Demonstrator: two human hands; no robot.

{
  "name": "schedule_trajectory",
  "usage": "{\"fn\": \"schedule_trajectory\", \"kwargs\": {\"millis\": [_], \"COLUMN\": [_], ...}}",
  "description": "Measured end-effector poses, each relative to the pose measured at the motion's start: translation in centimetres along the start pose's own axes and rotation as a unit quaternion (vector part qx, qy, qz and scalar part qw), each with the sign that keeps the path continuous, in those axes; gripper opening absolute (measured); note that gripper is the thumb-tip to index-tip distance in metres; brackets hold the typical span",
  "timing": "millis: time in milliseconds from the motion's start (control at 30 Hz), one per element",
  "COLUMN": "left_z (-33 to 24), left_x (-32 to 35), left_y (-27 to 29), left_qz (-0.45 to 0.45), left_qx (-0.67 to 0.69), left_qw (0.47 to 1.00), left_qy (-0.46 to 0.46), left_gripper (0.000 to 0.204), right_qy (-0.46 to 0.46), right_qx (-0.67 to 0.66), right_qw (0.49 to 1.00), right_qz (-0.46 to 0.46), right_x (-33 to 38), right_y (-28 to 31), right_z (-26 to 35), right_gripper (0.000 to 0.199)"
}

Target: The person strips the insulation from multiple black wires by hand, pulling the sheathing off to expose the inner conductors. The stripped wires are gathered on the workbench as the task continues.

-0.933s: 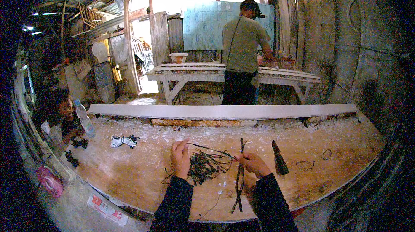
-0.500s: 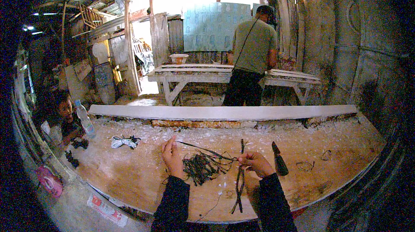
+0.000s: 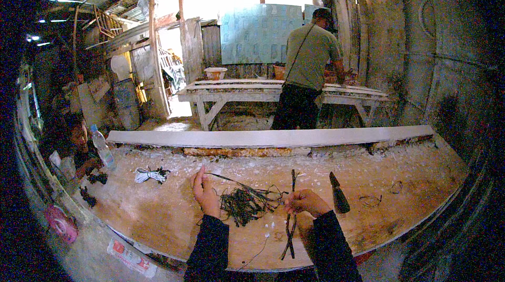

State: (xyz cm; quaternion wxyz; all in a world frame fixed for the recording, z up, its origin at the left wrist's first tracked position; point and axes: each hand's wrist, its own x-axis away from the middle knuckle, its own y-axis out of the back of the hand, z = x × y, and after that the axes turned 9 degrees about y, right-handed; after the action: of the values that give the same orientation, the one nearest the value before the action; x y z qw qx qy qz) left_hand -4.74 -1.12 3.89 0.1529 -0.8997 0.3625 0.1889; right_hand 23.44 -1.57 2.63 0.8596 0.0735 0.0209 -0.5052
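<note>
A thin black cord [image 3: 236, 181] runs from my left hand [image 3: 206, 193] across to my right hand [image 3: 309, 203]. The left hand is closed, pinching the cord between thumb and fingers. My right hand is also closed, its fingertips pressed together at the cord's other end, though the exact grip is hard to see. Between the hands, a tangled heap of black cord [image 3: 243, 206] lies on the wooden tabletop [image 3: 173, 213]. Two thin dark sticks or strips [image 3: 290, 237] lie crossed, partly beneath the right hand. A dark tapered tool, like a short knife [image 3: 340, 195], rests right of that hand.
A tied white bundle of cord [image 3: 151, 175] and small black bundles [image 3: 88, 196] lie at left, near a plastic bottle [image 3: 102, 148] and a seated person [image 3: 79, 140]. A long white board [image 3: 273, 136] borders the table's far side. Another person [image 3: 310, 61] stands at a back bench.
My right hand has turned palm-down and shifted slightly left and down, over the sticks. The left hand has moved slightly left. The standing person's right arm has moved outward.
</note>
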Motion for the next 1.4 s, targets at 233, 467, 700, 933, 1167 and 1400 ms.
{"fn": "schedule_trajectory", "kwargs": {"millis": [233, 467, 700, 933, 1167, 1400], "left_z": [0.0, 0.1, -0.3, -0.2, 0.5, 1.4], "left_x": [-0.2, 0.9, 1.7, 1.7, 2.0, 2.3], "left_y": [-0.1, -0.8, -1.2, -1.5, -1.4, -1.8], "left_qz": [0.044, 0.156, 0.253, 0.298, 0.343, 0.406], "left_qx": [-0.011, -0.012, -0.084, -0.072, -0.106, -0.121], "left_qw": [0.999, 0.987, 0.962, 0.950, 0.931, 0.903], "left_qy": [0.020, 0.022, -0.063, -0.068, -0.071, -0.069], "left_gripper": [0.022, 0.017, 0.016, 0.015, 0.013, 0.021], "right_qy": [0.078, 0.194, 0.220, 0.297, 0.347, 0.363], "right_qx": [-0.217, -0.415, -0.533, -0.557, -0.576, -0.595], "right_qw": [0.967, 0.880, 0.795, 0.751, 0.725, 0.705], "right_qz": [-0.112, -0.130, -0.187, -0.192, -0.148, -0.132], "right_x": [0.3, 0.7, 0.5, 1.0, 1.1, 1.2], "right_y": [0.5, 1.4, 2.8, 3.9, 4.0, 4.2], "right_z": [1.1, 1.4, 0.5, 0.4, 0.5, 0.8], "right_gripper": [0.012, 0.010, 0.014, 0.017, 0.022, 0.023]}}
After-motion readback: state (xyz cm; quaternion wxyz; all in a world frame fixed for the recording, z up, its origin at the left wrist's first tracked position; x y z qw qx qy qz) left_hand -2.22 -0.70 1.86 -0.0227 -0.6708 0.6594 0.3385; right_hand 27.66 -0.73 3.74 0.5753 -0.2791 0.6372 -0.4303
